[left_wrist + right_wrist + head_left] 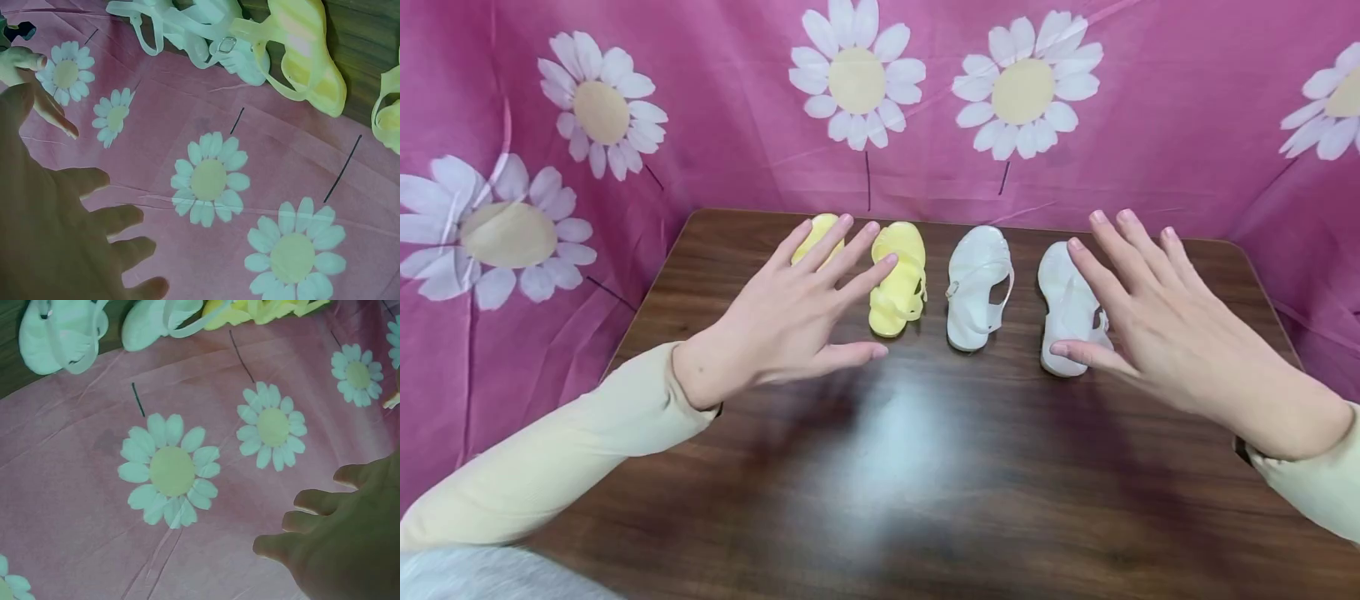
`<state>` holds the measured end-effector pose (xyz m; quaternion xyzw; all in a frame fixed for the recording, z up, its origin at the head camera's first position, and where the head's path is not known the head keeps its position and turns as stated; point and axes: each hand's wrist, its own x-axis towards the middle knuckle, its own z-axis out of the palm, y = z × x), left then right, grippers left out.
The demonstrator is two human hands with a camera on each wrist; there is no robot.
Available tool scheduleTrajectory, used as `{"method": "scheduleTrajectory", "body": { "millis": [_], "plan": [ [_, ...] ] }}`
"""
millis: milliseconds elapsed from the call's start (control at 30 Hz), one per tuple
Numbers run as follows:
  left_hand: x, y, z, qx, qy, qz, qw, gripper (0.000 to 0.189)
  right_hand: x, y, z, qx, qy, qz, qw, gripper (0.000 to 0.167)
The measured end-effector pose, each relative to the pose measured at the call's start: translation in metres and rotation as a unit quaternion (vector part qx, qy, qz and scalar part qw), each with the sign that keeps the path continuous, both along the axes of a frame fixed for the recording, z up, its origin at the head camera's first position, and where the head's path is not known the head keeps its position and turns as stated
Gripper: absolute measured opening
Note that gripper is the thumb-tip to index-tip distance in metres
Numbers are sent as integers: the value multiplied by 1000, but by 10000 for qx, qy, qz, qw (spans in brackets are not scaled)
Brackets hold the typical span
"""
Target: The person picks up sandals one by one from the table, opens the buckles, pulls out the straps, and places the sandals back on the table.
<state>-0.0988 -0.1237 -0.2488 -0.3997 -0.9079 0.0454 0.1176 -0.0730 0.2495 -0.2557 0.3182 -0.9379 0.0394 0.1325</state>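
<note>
Two yellow sandals and two white sandals stand in a row near the far edge of the table, toes away from me. My left hand (790,308) is held in the air with fingers spread, holding nothing. It partly covers the leftmost yellow sandal (822,229); the other yellow sandal (897,283) shows beside its fingertips. To the right comes a white sandal (976,287) with a strap and small buckle. My right hand (1165,325), also spread and holding nothing, overlaps the rightmost white sandal (1063,308) in the head view. Both wrist views show the hands apart from the sandals.
The brown wooden table (887,500) has rounded far corners and a bright reflection in its middle. A pink cloth (730,108) printed with white daisies hangs behind it and at both sides. A grey fabric patch (497,575) shows at the lower left.
</note>
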Motion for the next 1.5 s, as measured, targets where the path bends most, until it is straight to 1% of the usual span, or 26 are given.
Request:
{"method": "scheduleTrajectory", "body": {
  "millis": [67, 167, 233, 300, 367, 433, 567, 600, 667, 767, 833, 900, 933, 967, 1000, 1033, 1067, 1133, 1167, 1233, 1267, 1367, 1400, 1433, 1467, 1500],
  "plan": [
    [0, 0, -2, -9, 144, -33, 9999, 82, 0, -2, -1, -51, 133, 60, 9999, 95],
    [-1, -3, -3, 70, 345, -144, 9993, 81, -2, -7, -2, -107, 511, 236, 9984, 94],
    [-3, -6, -2, 282, 410, -224, 9985, 81, -4, -12, -2, -178, 744, 391, 9963, 92],
    [-7, -12, 2, 700, 466, -308, 9960, 81, -7, -19, -3, -294, 874, 504, 9945, 91],
    [-10, -21, 6, 1220, 505, -331, 9907, 82, -11, -26, -5, -469, 879, 601, 9932, 90],
    [-12, -32, 10, 1757, 531, -262, 9827, 80, -15, -34, -8, -741, 839, 705, 9912, 88],
    [-14, -56, 12, 2644, 420, 141, 9634, 64, -21, -51, -17, -1293, 891, 953, 9830, 80],
    [-15, -62, 10, 2854, 418, 243, 9572, 60, -22, -55, -19, -1452, 957, 1027, 9794, 77],
    [-16, -71, 6, 3410, 455, 430, 9380, 51, -26, -66, -23, -1785, 1111, 1117, 9712, 71],
    [-18, -82, -5, 4291, 678, 668, 8982, 41, -34, -85, -32, -2480, 1217, 1172, 9539, 59],
    [-19, -88, -14, 4751, 756, 856, 8725, 35, -38, -99, -40, -2985, 1119, 1107, 9413, 54],
    [-23, -94, -25, 5052, 606, 1251, 8517, 28, -41, -114, -49, -3463, 876, 1000, 9287, 51],
    [-25, -96, -32, 5176, 437, 1488, 8414, 26, -42, -122, -54, -3683, 732, 928, 9222, 50],
    [-27, -98, -38, 5318, 195, 1735, 8287, 24, -44, -129, -59, -3859, 584, 864, 9166, 49],
    [-30, -98, -45, 5471, -97, 1987, 8131, 23, -45, -136, -64, -4022, 420, 825, 9109, 48],
    [-32, -100, -52, 5666, -434, 2209, 7926, 23, -46, -144, -69, -4173, 243, 801, 9049, 47],
    [-35, -100, -59, 5867, -762, 2413, 7693, 23, -47, -153, -74, -4315, 56, 780, 8987, 45],
    [-41, -100, -72, 6266, -1362, 2675, 7192, 23, -48, -170, -84, -4547, -378, 693, 8871, 44],
    [-44, -99, -78, 6463, -1667, 2752, 6919, 23, -49, -178, -89, -4647, -661, 614, 8809, 42],
    [-51, -98, -90, 6844, -2229, 2815, 6346, 21, -51, -193, -97, -4873, -1360, 359, 8618, 42],
    [-54, -97, -95, 6980, -2456, 2879, 6080, 19, -52, -201, -100, -4950, -1741, 182, 8511, 42],
    [-61, -97, -109, 7317, -3227, 3067, 5162, 15, -57, -220, -109, -5081, -2899, -421, 8100, 44],
    [-63, -98, -113, 7371, -3450, 3138, 4890, 15, -59, -226, -112, -5083, -3200, -577, 7975, 46],
    [-65, -98, -117, 7340, -3661, 3255, 4704, 15, -61, -231, -116, -5043, -3435, -719, 7890, 48],
    [-66, -100, -121, 7310, -3863, 3363, 4509, 19, -63, -236, -120, -4993, -3603, -824, 7836, 50],
    [-68, -101, -125, 7262, -4047, 3461, 4348, 24, -65, -241, -124, -4901, -3706, -907, 7837, 52]
  ]
}}
